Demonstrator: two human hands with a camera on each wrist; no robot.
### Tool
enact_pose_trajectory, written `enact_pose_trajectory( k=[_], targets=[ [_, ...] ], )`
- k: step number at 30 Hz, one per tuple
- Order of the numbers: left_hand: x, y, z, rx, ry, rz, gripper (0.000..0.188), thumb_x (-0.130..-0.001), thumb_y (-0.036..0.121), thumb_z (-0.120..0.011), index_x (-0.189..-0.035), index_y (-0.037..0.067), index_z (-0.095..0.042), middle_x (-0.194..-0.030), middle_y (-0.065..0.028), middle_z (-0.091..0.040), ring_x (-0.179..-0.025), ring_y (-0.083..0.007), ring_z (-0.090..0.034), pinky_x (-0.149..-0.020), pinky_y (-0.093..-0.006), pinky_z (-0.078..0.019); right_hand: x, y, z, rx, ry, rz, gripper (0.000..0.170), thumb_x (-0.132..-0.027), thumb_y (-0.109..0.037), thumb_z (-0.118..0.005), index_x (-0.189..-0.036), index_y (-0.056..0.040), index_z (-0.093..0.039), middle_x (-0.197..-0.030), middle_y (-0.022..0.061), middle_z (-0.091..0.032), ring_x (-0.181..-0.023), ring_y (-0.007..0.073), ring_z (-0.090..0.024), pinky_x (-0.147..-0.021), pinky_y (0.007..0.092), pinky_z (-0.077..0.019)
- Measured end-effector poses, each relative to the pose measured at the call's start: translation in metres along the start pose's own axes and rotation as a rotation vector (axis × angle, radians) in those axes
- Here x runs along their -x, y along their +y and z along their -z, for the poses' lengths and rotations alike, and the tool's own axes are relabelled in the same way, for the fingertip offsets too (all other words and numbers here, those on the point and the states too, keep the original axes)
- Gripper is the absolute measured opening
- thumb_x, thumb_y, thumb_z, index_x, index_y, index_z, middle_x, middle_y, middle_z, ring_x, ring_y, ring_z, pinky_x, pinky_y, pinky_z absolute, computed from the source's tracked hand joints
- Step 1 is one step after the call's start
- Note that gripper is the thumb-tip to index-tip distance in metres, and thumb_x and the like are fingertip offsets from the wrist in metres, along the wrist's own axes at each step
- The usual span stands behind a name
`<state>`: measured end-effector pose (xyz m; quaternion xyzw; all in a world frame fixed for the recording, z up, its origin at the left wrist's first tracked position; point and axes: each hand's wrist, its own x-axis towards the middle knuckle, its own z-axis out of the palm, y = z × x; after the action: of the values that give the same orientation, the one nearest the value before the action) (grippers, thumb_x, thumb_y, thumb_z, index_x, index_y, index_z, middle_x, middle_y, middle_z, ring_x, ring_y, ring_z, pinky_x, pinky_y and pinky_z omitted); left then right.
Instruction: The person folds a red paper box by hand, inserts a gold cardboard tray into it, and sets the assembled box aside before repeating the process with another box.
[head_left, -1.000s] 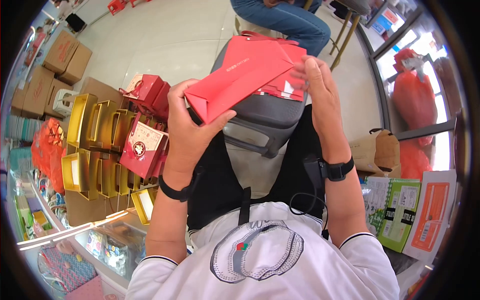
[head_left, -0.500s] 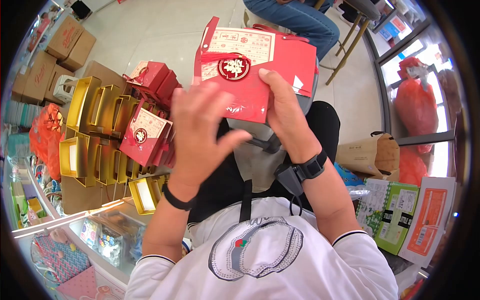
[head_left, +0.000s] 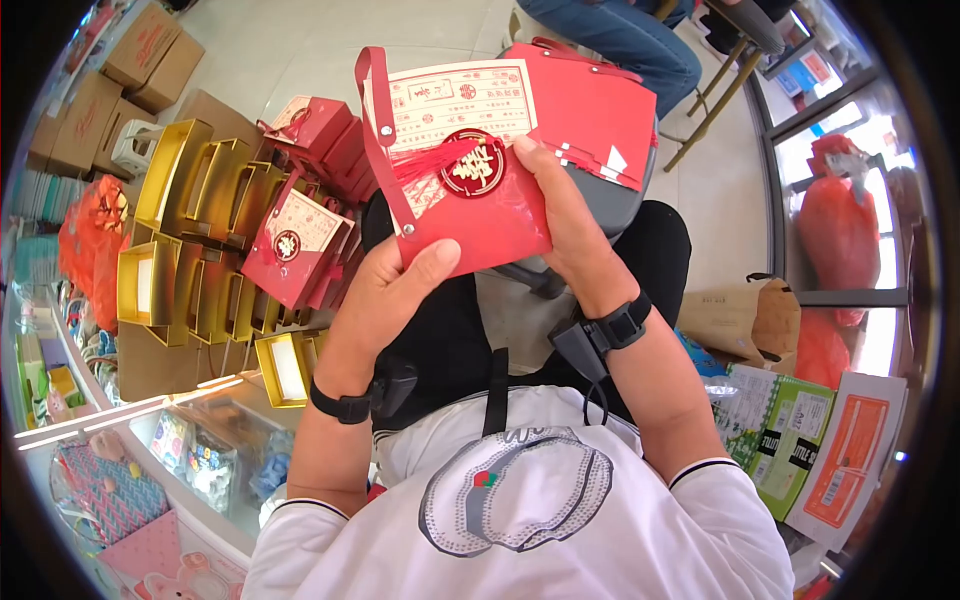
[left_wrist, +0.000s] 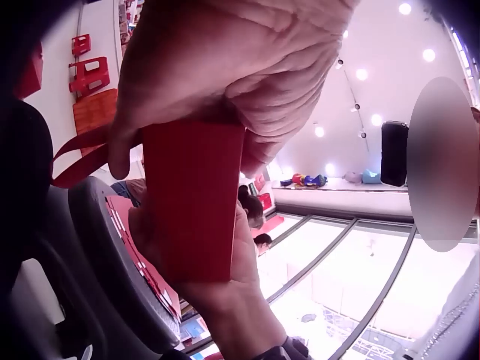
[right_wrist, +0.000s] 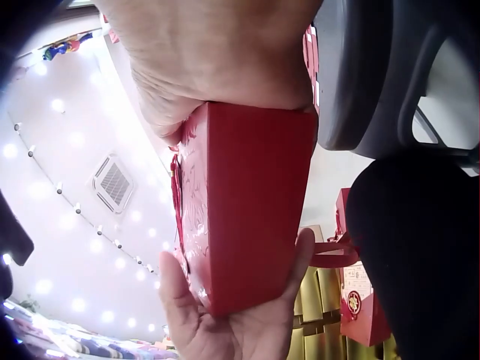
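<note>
Glossy red box (head_left: pixel 490 228) with silky tassel, both hands gripping.

Left forearm (head_left: pixel 328 455) and right forearm (head_left: pixel 662 390) reaching toward the far side, left grip (head_left: pixel 390 295) nearer and pinching, left thumb (head_left: pixel 432 265) slanting far-right, right grip (head_left: pixel 568 212) farther and pinching, right thumb (head_left: pixel 536 160) pointing far-left

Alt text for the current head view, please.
A person's left hand and right hand hold a red gift box with a round emblem and red tassel. Beyond it, flat red pieces lie on a gray seat; open gold trays and more red boxes stand at left.
</note>
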<state>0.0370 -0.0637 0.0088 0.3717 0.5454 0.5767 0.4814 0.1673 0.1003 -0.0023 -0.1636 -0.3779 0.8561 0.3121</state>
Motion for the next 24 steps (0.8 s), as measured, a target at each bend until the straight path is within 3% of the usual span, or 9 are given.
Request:
enact_pose_trajectory(
  k=[3, 7, 10, 12, 14, 17, 19, 21, 24],
  targets=[
    [0.011, 0.015, 0.012, -0.166, -0.199, 0.105, 0.051, -0.106, 0.042, -0.063, -0.135, 0.001, -0.064, -0.122, -0.003, -0.069, -0.108, -0.0144, -0.06, -0.098, -0.0328, -0.048, -0.002, 0.001, 0.0, 0.018, -0.035, -0.079, 0.046, -0.109, -0.033, -0.055, -0.14, 0.0014, -0.053, -0.131, 0.0131, -0.066, -0.116, 0.0165, -0.067, -0.1, 0.0321, -0.0548],
    [0.015, 0.021, 0.005, -0.359, -0.21, 0.119, 0.051, -0.104, 0.044, -0.064, -0.132, 0.001, -0.064, -0.117, -0.0133, -0.069, -0.103, -0.0235, -0.063, -0.094, -0.0358, -0.0489, -0.004, 0.009, 0.017, 0.141, -0.021, -0.172, 0.047, -0.11, -0.035, -0.054, -0.138, 0.0025, -0.056, -0.131, 0.0135, -0.067, -0.115, 0.0171, -0.068, -0.1, 0.0323, -0.0556],
    [0.027, 0.025, 0.016, -0.442, -0.18, 0.002, 0.043, -0.107, 0.034, -0.063, -0.131, -0.002, -0.063, -0.121, -0.0086, -0.067, -0.113, -0.0172, -0.061, -0.1, -0.0327, -0.0475, -0.009, 0.016, 0.022, 0.147, 0.046, -0.127, 0.049, -0.11, -0.036, -0.054, -0.141, 0.0019, -0.054, -0.133, 0.0138, -0.067, -0.116, 0.0197, -0.069, -0.1, 0.0343, -0.057],
    [0.04, 0.015, 0.028, -0.45, 0.053, -0.311, 0.037, -0.108, 0.031, -0.061, -0.126, -0.001, -0.066, -0.119, -0.0067, -0.069, -0.109, -0.017, -0.063, -0.095, -0.0316, -0.0495, -0.015, 0.015, 0.03, 0.108, 0.076, -0.094, 0.05, -0.11, -0.037, -0.055, -0.142, 0.001, -0.054, -0.134, 0.0142, -0.067, -0.116, 0.0213, -0.07, -0.099, 0.036, -0.0588],
    [0.066, 0.023, 0.055, -0.273, 0.311, -0.127, 0.035, -0.111, 0.031, -0.054, -0.114, 0.0, -0.07, -0.111, -0.0063, -0.072, -0.098, -0.0122, -0.066, -0.087, -0.0279, -0.0518, -0.019, 0.013, 0.036, 0.051, 0.059, -0.091, 0.049, -0.109, -0.036, -0.056, -0.142, -0.0002, -0.054, -0.135, 0.0144, -0.067, -0.114, 0.0222, -0.071, -0.096, 0.0362, -0.0605],
    [0.102, -0.022, 0.137, -0.413, 0.809, 0.0, 0.04, -0.109, 0.035, -0.054, -0.094, 0.002, -0.07, -0.087, -0.0043, -0.072, -0.08, -0.0124, -0.066, -0.077, -0.0291, -0.0528, -0.017, 0.012, 0.04, 0.018, 0.054, -0.122, 0.048, -0.109, -0.036, -0.057, -0.142, -0.0014, -0.054, -0.134, 0.013, -0.068, -0.114, 0.0194, -0.071, -0.096, 0.0339, -0.0604],
    [0.143, -0.062, 0.191, -0.745, 0.972, 0.314, 0.035, -0.103, 0.032, -0.059, -0.095, 0.0, -0.07, -0.089, -0.0142, -0.074, -0.082, -0.0216, -0.07, -0.077, -0.0342, -0.0532, -0.014, 0.011, 0.042, -0.013, 0.032, -0.152, 0.047, -0.109, -0.036, -0.057, -0.141, -0.0024, -0.055, -0.133, 0.0124, -0.068, -0.114, 0.0194, -0.071, -0.095, 0.0341, -0.0605],
    [0.203, -0.164, 0.275, -0.953, 1.046, 0.332, 0.031, -0.098, 0.028, -0.059, -0.093, -0.001, -0.07, -0.093, -0.0236, -0.073, -0.089, -0.0379, -0.071, -0.082, -0.0447, -0.0537, -0.01, 0.012, 0.045, -0.031, 0.029, -0.186, 0.047, -0.109, -0.036, -0.057, -0.142, -0.0025, -0.055, -0.133, 0.0126, -0.069, -0.114, 0.0201, -0.071, -0.095, 0.0347, -0.0606],
    [0.276, -0.26, 0.342, -1.293, 1.029, 0.493, 0.035, -0.096, 0.024, -0.061, -0.113, -0.006, -0.069, -0.109, -0.0293, -0.071, -0.106, -0.0465, -0.067, -0.095, -0.0502, -0.0519, -0.004, 0.016, 0.044, -0.076, 0.0, -0.302, 0.048, -0.109, -0.038, -0.056, -0.142, -0.0025, -0.056, -0.133, 0.0131, -0.069, -0.114, 0.0212, -0.071, -0.096, 0.0357, -0.0605]
  ],
)
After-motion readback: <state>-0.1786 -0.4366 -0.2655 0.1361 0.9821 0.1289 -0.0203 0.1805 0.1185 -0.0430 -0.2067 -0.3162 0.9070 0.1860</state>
